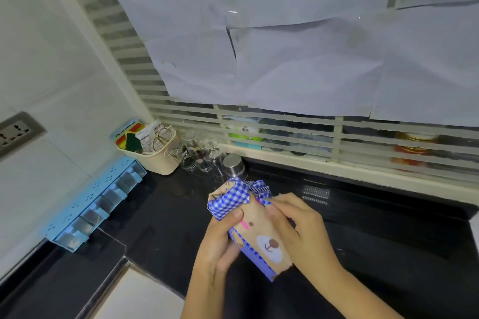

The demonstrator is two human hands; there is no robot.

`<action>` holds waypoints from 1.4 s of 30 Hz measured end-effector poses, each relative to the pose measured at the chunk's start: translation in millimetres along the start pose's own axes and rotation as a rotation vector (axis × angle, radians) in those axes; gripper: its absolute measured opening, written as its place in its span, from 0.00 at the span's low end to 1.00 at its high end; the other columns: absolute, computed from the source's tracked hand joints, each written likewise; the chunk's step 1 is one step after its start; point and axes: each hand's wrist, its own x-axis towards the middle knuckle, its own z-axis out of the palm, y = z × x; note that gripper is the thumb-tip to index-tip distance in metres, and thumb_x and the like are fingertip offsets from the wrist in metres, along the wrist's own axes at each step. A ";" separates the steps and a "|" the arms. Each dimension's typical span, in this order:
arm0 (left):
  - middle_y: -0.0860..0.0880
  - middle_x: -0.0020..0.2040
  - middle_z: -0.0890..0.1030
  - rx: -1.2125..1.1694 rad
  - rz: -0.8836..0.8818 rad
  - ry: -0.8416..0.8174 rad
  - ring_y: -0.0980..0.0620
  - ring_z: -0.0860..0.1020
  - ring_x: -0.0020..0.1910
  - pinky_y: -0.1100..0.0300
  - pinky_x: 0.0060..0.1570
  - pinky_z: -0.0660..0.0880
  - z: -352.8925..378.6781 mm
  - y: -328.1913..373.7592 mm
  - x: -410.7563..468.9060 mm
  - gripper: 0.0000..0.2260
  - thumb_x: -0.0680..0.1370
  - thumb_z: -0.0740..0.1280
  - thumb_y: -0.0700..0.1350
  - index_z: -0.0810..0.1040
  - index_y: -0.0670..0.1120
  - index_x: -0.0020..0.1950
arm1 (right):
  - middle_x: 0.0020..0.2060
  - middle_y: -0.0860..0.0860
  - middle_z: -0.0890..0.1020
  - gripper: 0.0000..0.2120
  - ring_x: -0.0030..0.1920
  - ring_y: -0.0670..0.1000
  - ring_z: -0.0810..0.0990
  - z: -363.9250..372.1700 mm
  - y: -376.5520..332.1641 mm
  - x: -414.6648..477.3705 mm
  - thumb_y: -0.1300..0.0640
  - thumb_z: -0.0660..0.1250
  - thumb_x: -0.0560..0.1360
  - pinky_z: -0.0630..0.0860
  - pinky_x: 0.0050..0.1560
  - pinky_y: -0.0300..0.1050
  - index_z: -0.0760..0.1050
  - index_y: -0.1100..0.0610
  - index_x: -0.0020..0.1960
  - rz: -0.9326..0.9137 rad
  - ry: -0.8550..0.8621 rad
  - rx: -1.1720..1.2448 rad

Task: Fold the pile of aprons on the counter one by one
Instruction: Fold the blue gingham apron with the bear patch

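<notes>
Over the black stone counter (388, 241), one tan bear-print apron with blue gingham trim (267, 238) is held as a tight folded bundle. The left hand (220, 238) pinches its gingham end and the right hand (300, 228) clamps the opposite side, probably to tuck in loose straps. Behind stand one upturned steel cup (234, 163) and one cream plastic basket (155, 160).
</notes>
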 end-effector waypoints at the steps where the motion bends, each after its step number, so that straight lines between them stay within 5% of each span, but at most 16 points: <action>1: 0.36 0.46 0.82 -0.015 -0.021 -0.024 0.42 0.83 0.45 0.50 0.44 0.81 -1.9 -2.0 -2.4 0.27 0.53 0.85 0.45 0.83 0.38 0.49 | 0.41 0.42 0.81 0.11 0.43 0.45 0.80 0.9 -1.3 -0.7 0.61 0.65 0.78 0.73 0.41 0.34 0.83 0.49 0.44 0.005 -0.029 0.023; 4: 0.41 0.39 0.83 0.012 -0.073 -0.093 0.47 0.83 0.37 0.56 0.36 0.81 -0.1 -5.8 -10.1 0.25 0.51 0.86 0.48 0.85 0.41 0.43 | 0.31 0.39 0.82 0.22 0.33 0.39 0.78 3.8 -2.6 -2.9 0.65 0.67 0.75 0.71 0.34 0.34 0.81 0.38 0.35 0.094 -0.183 0.009; 8: 0.41 0.41 0.84 0.048 -0.107 -0.049 0.46 0.84 0.39 0.55 0.37 0.81 7.2 -8.2 -13.5 0.25 0.50 0.85 0.48 0.86 0.43 0.43 | 0.22 0.39 0.74 0.19 0.27 0.41 0.72 6.1 5.7 -2.5 0.66 0.66 0.72 0.63 0.25 0.32 0.73 0.48 0.27 0.100 -0.115 -0.266; 10: 0.39 0.42 0.84 -0.009 -0.086 -0.003 0.45 0.84 0.40 0.54 0.37 0.81 7.7 -10.0 -12.9 0.26 0.50 0.86 0.47 0.86 0.42 0.44 | 0.22 0.43 0.70 0.13 0.28 0.45 0.68 5.0 2.8 1.0 0.61 0.60 0.68 0.60 0.25 0.32 0.67 0.50 0.26 -0.059 0.003 -0.408; 15: 0.38 0.44 0.80 -0.135 -0.136 0.074 0.44 0.81 0.40 0.51 0.43 0.79 5.0 -12.6 -14.0 0.34 0.55 0.85 0.48 0.77 0.37 0.54 | 0.40 0.46 0.73 0.11 0.40 0.45 0.69 -9.1 2.9 11.2 0.55 0.62 0.73 0.67 0.39 0.37 0.81 0.55 0.39 -0.445 -0.121 -0.476; 18: 0.39 0.45 0.80 -0.109 -0.097 0.011 0.44 0.80 0.41 0.51 0.45 0.78 5.3 -4.1 -15.7 0.29 0.59 0.83 0.49 0.79 0.39 0.55 | 0.55 0.44 0.73 0.11 0.55 0.43 0.75 -22.1 -6.1 9.9 0.50 0.66 0.75 0.70 0.55 0.32 0.77 0.54 0.54 -0.267 -0.284 -0.157; 20: 0.41 0.41 0.82 0.014 -0.064 -0.078 0.46 0.82 0.37 0.54 0.39 0.80 8.3 6.6 -14.6 0.23 0.57 0.83 0.48 0.83 0.42 0.49 | 0.64 0.40 0.71 0.29 0.66 0.39 0.69 -27.8 -10.1 12.3 0.44 0.73 0.68 0.66 0.64 0.31 0.67 0.46 0.65 -0.003 -0.374 0.083; 22: 0.41 0.44 0.83 0.166 -0.085 -0.156 0.47 0.83 0.39 0.54 0.41 0.81 12.2 14.2 -11.6 0.20 0.60 0.82 0.46 0.84 0.45 0.50 | 0.63 0.38 0.73 0.36 0.63 0.36 0.72 -31.9 -9.7 19.0 0.44 0.77 0.63 0.68 0.65 0.34 0.63 0.39 0.66 0.217 -0.513 0.155; 25: 0.39 0.47 0.84 0.433 -0.147 -0.134 0.46 0.83 0.43 0.55 0.43 0.80 13.4 21.1 -7.4 0.17 0.65 0.78 0.41 0.83 0.41 0.52 | 0.49 0.42 0.83 0.24 0.47 0.42 0.82 -34.4 -10.9 24.4 0.48 0.77 0.66 0.79 0.50 0.41 0.73 0.44 0.59 0.320 -0.656 -0.031; 28: 0.38 0.50 0.83 0.575 -0.171 -0.094 0.45 0.83 0.45 0.54 0.44 0.80 18.5 26.6 -5.0 0.18 0.69 0.74 0.37 0.79 0.37 0.58 | 0.35 0.43 0.81 0.13 0.31 0.39 0.77 -32.4 -7.5 23.4 0.56 0.74 0.71 0.69 0.31 0.30 0.78 0.53 0.55 0.363 -0.621 0.041; 32: 0.38 0.49 0.83 0.447 -0.178 0.030 0.45 0.83 0.43 0.53 0.45 0.81 31.5 22.4 -6.4 0.18 0.69 0.73 0.41 0.78 0.39 0.58 | 0.45 0.50 0.85 0.11 0.46 0.48 0.84 -26.2 1.9 23.5 0.60 0.71 0.73 0.79 0.43 0.40 0.80 0.52 0.54 0.366 -0.397 0.149; 36: 0.42 0.49 0.84 0.546 -0.260 0.039 0.45 0.83 0.46 0.52 0.48 0.80 29.7 10.5 -15.0 0.18 0.68 0.77 0.47 0.79 0.42 0.55 | 0.43 0.51 0.85 0.04 0.46 0.53 0.83 -26.0 9.1 32.4 0.58 0.70 0.74 0.79 0.49 0.52 0.80 0.52 0.48 0.316 -0.169 0.062; 40: 0.43 0.41 0.84 0.440 -0.298 -0.044 0.48 0.83 0.38 0.58 0.36 0.79 34.8 5.8 -22.0 0.14 0.66 0.74 0.37 0.79 0.39 0.50 | 0.40 0.51 0.83 0.06 0.37 0.52 0.80 -35.3 3.5 43.1 0.53 0.68 0.76 0.75 0.35 0.41 0.79 0.54 0.51 0.387 -0.312 0.111; 42: 0.42 0.33 0.81 0.286 -0.272 -0.075 0.50 0.81 0.29 0.62 0.28 0.76 38.4 9.5 -23.5 0.12 0.66 0.75 0.33 0.77 0.36 0.46 | 0.34 0.55 0.72 0.15 0.26 0.48 0.66 -43.7 -0.9 48.1 0.48 0.64 0.77 0.61 0.25 0.36 0.77 0.59 0.54 0.463 -0.394 0.194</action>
